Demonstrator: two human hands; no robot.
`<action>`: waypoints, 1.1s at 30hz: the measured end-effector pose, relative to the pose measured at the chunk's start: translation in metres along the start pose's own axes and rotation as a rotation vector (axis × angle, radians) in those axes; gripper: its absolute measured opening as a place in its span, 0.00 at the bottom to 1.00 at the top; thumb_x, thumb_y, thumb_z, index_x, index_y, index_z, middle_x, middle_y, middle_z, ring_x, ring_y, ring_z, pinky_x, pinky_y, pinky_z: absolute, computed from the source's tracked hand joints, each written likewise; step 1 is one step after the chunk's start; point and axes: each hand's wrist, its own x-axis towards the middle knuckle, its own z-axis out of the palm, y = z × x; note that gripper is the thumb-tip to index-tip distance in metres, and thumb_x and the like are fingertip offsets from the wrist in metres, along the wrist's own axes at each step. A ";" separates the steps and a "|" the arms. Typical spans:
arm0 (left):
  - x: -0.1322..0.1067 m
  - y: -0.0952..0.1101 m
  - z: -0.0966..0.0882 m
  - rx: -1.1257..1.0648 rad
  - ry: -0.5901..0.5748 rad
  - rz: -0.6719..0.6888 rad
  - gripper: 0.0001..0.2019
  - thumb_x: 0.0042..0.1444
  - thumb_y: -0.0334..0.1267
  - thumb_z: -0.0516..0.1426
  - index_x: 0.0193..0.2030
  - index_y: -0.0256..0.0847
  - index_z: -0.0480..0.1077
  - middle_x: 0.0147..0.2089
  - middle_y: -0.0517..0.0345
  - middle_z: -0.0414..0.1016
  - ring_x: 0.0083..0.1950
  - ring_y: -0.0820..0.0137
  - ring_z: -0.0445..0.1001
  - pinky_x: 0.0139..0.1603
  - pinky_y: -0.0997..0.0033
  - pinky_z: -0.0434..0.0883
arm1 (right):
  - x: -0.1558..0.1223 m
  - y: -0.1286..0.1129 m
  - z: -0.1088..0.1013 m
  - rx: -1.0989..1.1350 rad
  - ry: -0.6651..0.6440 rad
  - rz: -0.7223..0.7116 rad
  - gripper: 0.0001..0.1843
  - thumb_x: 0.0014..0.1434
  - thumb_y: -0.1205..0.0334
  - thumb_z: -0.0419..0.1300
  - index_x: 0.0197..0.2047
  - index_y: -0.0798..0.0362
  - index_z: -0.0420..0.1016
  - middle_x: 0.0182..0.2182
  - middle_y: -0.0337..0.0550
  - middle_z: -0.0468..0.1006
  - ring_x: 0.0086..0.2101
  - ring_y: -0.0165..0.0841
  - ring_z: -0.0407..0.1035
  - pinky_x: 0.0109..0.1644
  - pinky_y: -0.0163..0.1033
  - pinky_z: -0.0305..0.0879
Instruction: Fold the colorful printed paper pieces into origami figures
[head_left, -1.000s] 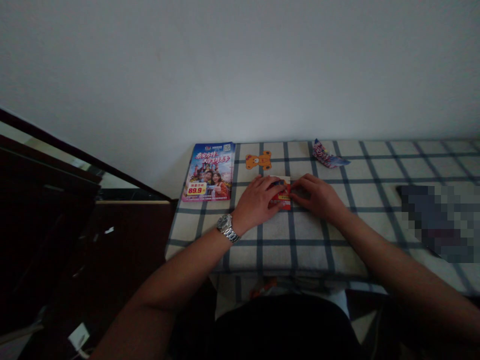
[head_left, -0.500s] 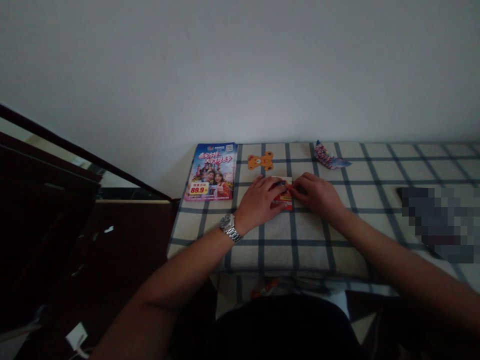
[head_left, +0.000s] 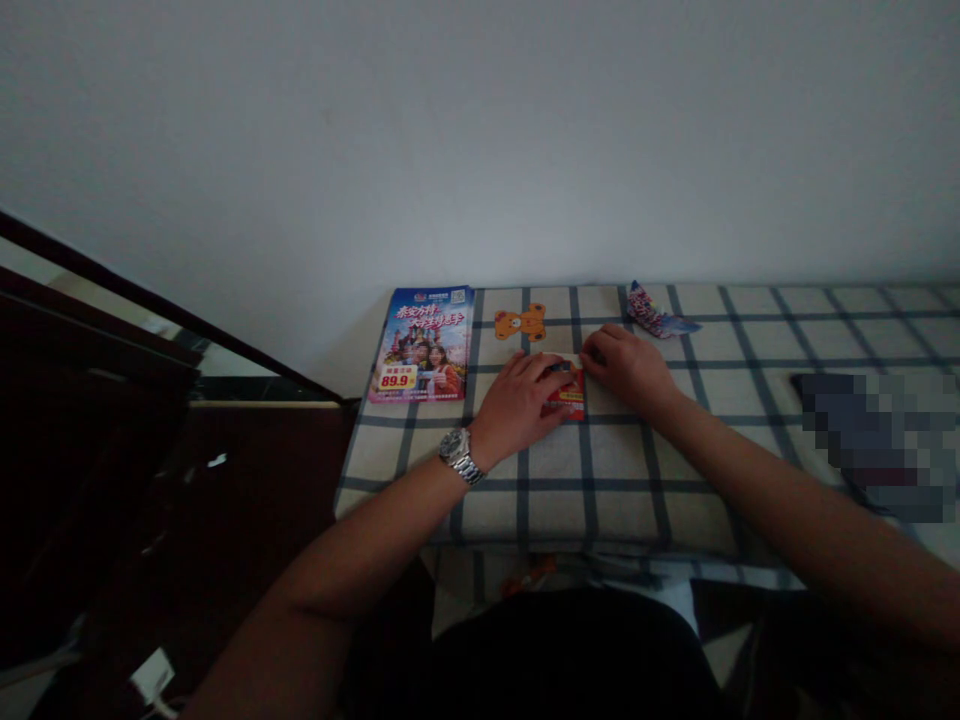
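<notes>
A small folded red and white paper [head_left: 570, 395] lies on the checked tablecloth [head_left: 600, 470]. My left hand [head_left: 517, 405], with a metal watch on the wrist, lies flat over the paper's left part, fingers stretched. My right hand [head_left: 626, 368] rests at the paper's upper right corner, fingers curled and pressing down at its edge.
A colourful flyer [head_left: 421, 343] lies at the table's far left. An orange bear-shaped cutout [head_left: 519, 323] sits behind the hands. A folded paper shape [head_left: 654, 312] lies at the back. A blurred dark object [head_left: 874, 440] is at the right. Dark furniture [head_left: 112, 450] stands left of the table.
My right hand has slid up along the paper's right edge toward its far corner. My left hand has stayed in place on the paper.
</notes>
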 end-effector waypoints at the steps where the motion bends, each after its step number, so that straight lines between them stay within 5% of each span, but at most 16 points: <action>1: 0.000 0.000 0.000 0.000 0.000 0.001 0.21 0.67 0.45 0.63 0.65 0.46 0.71 0.68 0.50 0.69 0.69 0.55 0.69 0.78 0.42 0.58 | 0.001 0.000 0.001 -0.004 -0.002 0.003 0.08 0.69 0.61 0.59 0.41 0.53 0.79 0.40 0.49 0.80 0.36 0.39 0.73 0.36 0.42 0.58; 17: 0.000 -0.001 0.000 0.010 0.012 0.013 0.22 0.65 0.44 0.65 0.64 0.43 0.72 0.68 0.50 0.71 0.68 0.56 0.70 0.80 0.43 0.55 | -0.008 -0.001 -0.004 0.058 -0.011 -0.062 0.10 0.71 0.57 0.59 0.46 0.52 0.79 0.46 0.49 0.79 0.41 0.40 0.74 0.40 0.42 0.63; 24: 0.000 -0.006 -0.002 -0.016 -0.017 0.043 0.22 0.66 0.34 0.60 0.66 0.43 0.71 0.69 0.48 0.70 0.73 0.56 0.67 0.81 0.41 0.54 | -0.008 0.000 -0.006 0.094 -0.044 -0.046 0.08 0.69 0.58 0.60 0.44 0.52 0.79 0.43 0.49 0.78 0.38 0.40 0.73 0.39 0.42 0.64; 33: 0.000 -0.005 -0.003 0.006 0.017 0.012 0.20 0.70 0.43 0.60 0.65 0.41 0.71 0.73 0.45 0.66 0.76 0.56 0.63 0.81 0.41 0.55 | -0.021 -0.003 -0.010 0.079 -0.071 -0.075 0.08 0.70 0.59 0.59 0.45 0.53 0.78 0.43 0.49 0.78 0.39 0.40 0.74 0.41 0.42 0.66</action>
